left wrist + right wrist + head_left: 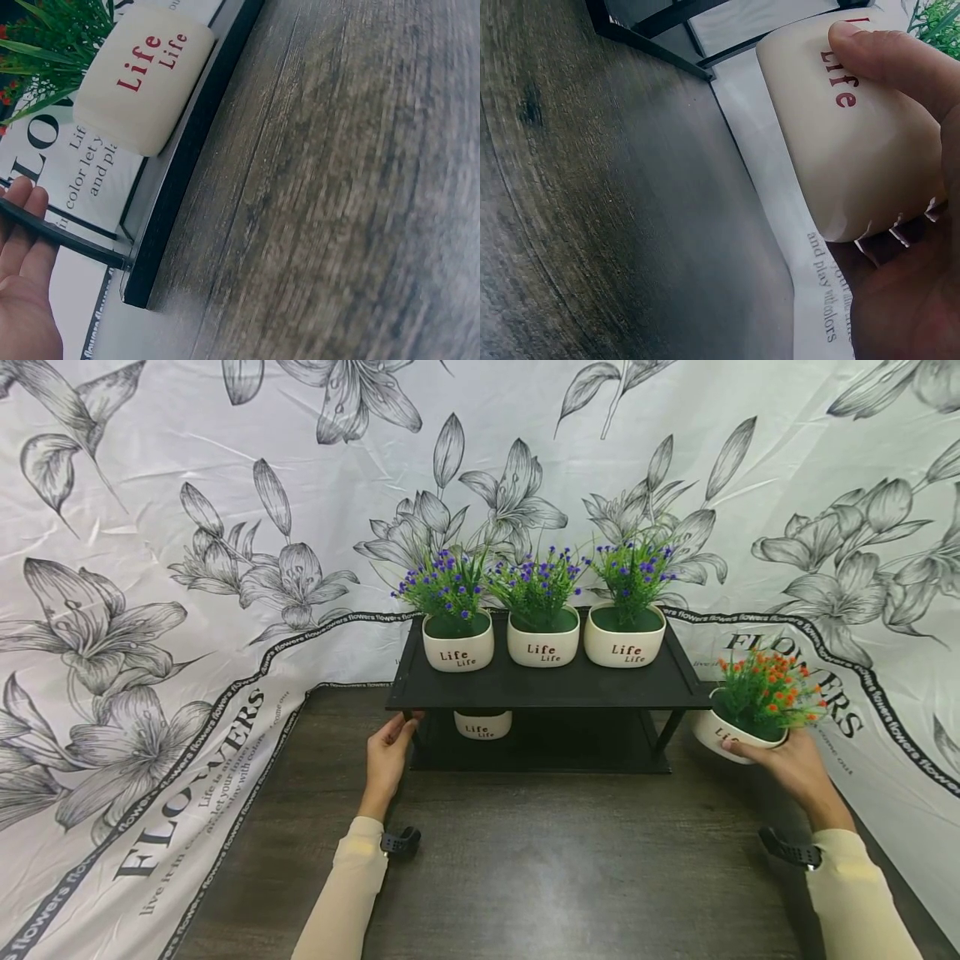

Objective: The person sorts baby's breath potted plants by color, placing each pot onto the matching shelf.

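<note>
1. Nearest to me, my two sleeves lie over the dark wooden table (525, 860); a black wrist mount sits at each cuff.
2. My left hand (386, 756) rests at the front left corner of the black two-tier shelf (547, 689); in the left wrist view its fingers (22, 225) lie fairly straight against the thin black leg (60, 236) of the shelf; I cannot tell whether they close round the leg.
3. My right hand (798, 768) holds the orange-flowered pot (738, 727) from below and behind, just off the right end of the shelf; the pot is tilted toward the shelf; the right wrist view shows my thumb (896, 60) pressed on the cream wall of the pot beside the red word "Life", with the palm under its base; the grip is closed on the pot.
4. On the lower tier, toward its left, stands one cream pot (483, 724), partly hidden by the upper tier; the left wrist view shows green leaves and red flowers above it.
5. On the upper tier stand three cream pots with purple flowers in a row: left (457, 643), middle (543, 639), right (625, 637); each is upright and close beside its neighbour.
6. Farthest back and to both sides hangs the white flower-print cloth (150, 610); its printed border runs onto the table.
</note>
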A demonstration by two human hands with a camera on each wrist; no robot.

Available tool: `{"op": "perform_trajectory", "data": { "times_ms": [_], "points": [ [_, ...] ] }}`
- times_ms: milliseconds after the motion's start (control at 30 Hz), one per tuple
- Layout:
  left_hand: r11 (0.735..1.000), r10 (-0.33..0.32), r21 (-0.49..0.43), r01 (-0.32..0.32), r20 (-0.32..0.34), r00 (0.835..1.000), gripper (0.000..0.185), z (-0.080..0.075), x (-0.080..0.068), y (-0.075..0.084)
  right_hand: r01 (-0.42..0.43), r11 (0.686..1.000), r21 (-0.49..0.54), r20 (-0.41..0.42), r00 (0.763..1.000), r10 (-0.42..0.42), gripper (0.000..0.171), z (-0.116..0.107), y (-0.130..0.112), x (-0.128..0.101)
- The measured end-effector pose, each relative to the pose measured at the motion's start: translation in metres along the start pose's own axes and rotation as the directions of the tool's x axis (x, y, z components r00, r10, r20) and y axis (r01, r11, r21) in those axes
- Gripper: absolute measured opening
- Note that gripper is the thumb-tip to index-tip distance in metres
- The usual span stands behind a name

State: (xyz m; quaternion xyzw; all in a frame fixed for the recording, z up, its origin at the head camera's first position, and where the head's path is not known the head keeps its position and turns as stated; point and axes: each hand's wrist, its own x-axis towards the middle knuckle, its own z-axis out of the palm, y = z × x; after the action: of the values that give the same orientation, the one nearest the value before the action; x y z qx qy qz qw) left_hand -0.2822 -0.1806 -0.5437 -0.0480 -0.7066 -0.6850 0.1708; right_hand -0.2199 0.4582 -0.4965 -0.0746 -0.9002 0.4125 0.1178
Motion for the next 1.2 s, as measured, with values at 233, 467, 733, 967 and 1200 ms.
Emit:
{"op": "perform_trajectory", "data": {
  "times_ms": [233, 467, 733, 967, 1200],
  "points": [
    [1.000, -0.001, -0.012, 0.001, 0.010, 1.000, 0.034, 0.000, 0.000, 0.000, 0.094, 0.995, 0.015, -0.028, 0.995, -0.094, 0.100, -0.002, -0.003, -0.010],
    [1.000, -0.005, -0.007, 0.005, 0.014, 1.000, 0.035, -0.001, 0.001, 0.001, 0.137, 0.990, 0.031, -0.039, 0.990, -0.135, 0.102, -0.001, -0.009, -0.019],
    [1.000, -0.019, 0.000, 0.019, 0.014, 1.000, 0.036, -0.001, 0.000, 0.003, 0.193, 0.980, 0.043, -0.026, 0.981, -0.192, 0.107, -0.001, -0.016, -0.025],
    [0.999, -0.032, 0.008, 0.032, 0.002, 0.999, 0.039, -0.001, 0.000, 0.001, 0.188, 0.982, 0.017, 0.002, 0.982, -0.188, 0.107, -0.001, -0.023, -0.034],
    [0.999, -0.033, -0.004, 0.033, -0.002, 0.999, 0.039, 0.000, 0.001, 0.001, 0.156, 0.988, 0.007, 0.026, 0.987, -0.156, 0.104, -0.002, -0.034, -0.043]
  ]
}}
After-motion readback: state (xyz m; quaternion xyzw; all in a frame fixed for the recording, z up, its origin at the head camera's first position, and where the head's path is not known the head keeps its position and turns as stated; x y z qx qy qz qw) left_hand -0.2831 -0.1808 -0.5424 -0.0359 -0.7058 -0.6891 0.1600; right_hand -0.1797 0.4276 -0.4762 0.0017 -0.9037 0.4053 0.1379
